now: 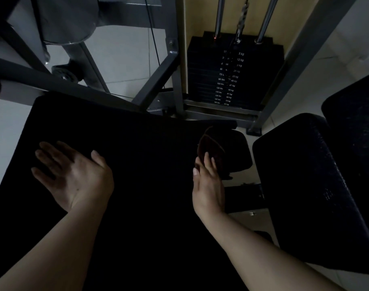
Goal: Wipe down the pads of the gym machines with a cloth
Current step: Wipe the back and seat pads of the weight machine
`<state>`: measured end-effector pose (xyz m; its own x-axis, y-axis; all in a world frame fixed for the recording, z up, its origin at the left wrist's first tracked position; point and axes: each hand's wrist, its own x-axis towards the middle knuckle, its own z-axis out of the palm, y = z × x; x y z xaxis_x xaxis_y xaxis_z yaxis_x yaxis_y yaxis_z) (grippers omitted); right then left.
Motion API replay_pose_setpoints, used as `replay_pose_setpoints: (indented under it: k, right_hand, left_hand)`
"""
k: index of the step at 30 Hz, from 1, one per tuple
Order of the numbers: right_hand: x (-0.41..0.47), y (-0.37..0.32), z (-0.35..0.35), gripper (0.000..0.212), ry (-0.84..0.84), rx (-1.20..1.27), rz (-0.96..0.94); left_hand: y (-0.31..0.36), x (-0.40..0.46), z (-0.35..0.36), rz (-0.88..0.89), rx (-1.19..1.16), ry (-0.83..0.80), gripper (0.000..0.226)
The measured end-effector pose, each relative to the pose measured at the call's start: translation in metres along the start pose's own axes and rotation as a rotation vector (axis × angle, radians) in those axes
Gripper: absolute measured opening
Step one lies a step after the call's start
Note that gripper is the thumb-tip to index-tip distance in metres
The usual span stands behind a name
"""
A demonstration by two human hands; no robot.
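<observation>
A large black pad (137, 164) fills the lower middle of the dim view. My left hand (72, 175) lies flat on its left part, fingers spread, holding nothing. At the pad's right edge my right hand (206, 181) pinches a dark reddish-brown cloth (210, 145) between thumb and fingers; the cloth drapes over the edge toward a smaller black pad (238, 152). A second big black pad (305, 185) lies to the right.
A black weight stack (231, 74) with chrome guide rods stands behind the pads inside a grey steel frame (177, 66). A slanted grey bar (53, 80) and a cable cross the upper left. Pale floor tiles (124, 55) show between the frame parts.
</observation>
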<state>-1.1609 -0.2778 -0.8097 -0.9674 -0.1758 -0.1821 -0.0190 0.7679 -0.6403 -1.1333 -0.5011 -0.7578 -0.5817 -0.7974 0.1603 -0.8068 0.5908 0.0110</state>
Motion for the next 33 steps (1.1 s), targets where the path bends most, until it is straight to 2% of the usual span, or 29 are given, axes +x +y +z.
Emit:
replay_pose_setpoints:
  k: [4,6,8,10,12,14,18,21,24,29,33]
  right_hand:
    - [-0.015,0.0,-0.003,0.049,-0.028,-0.017,-0.06]
    - [-0.021,0.0,-0.003,0.064,-0.029,-0.04,-0.097]
    - [-0.02,0.004,-0.007,0.069,-0.069,-0.11,-0.128]
    - [-0.01,0.008,-0.011,0.054,-0.159,-0.197,-0.141]
    - [0.005,0.008,-0.015,0.052,-0.197,-0.268,-0.145]
    - [0.023,0.004,-0.015,0.055,-0.18,-0.323,-0.133]
    - [0.051,-0.001,-0.008,0.057,-0.1,-0.361,-0.072]
    - [0.058,-0.005,-0.003,0.051,-0.011,-0.285,-0.031]
    - [0.044,-0.008,0.001,0.049,-0.005,-0.219,-0.003]
    - [-0.018,0.001,0.009,0.051,0.002,-0.169,-0.153]
    - [-0.059,0.01,0.004,0.052,-0.021,-0.233,-0.219]
  left_hand:
    - [0.0,-0.001,-0.001,0.002,0.006,-0.005,0.072]
    - [0.002,-0.001,-0.005,0.035,-0.016,-0.003,0.069]
    - [0.002,-0.008,-0.011,0.171,-0.042,-0.023,0.064]
    - [-0.001,-0.031,-0.015,0.399,-0.009,-0.066,0.064]
    - [-0.006,-0.069,-0.015,0.587,0.093,-0.114,0.064]
    - [-0.011,-0.099,-0.01,0.657,0.152,-0.164,0.066]
    - [-0.013,-0.104,-0.006,0.651,0.188,-0.131,0.068]
    - [-0.009,-0.105,-0.01,0.644,0.193,-0.169,0.069]
    - [-0.008,-0.106,-0.011,0.625,0.163,-0.159,0.07]
    - [-0.008,-0.106,-0.008,0.61,0.174,-0.161,0.068]
    - [-0.007,-0.106,-0.007,0.62,0.182,-0.178,0.069]
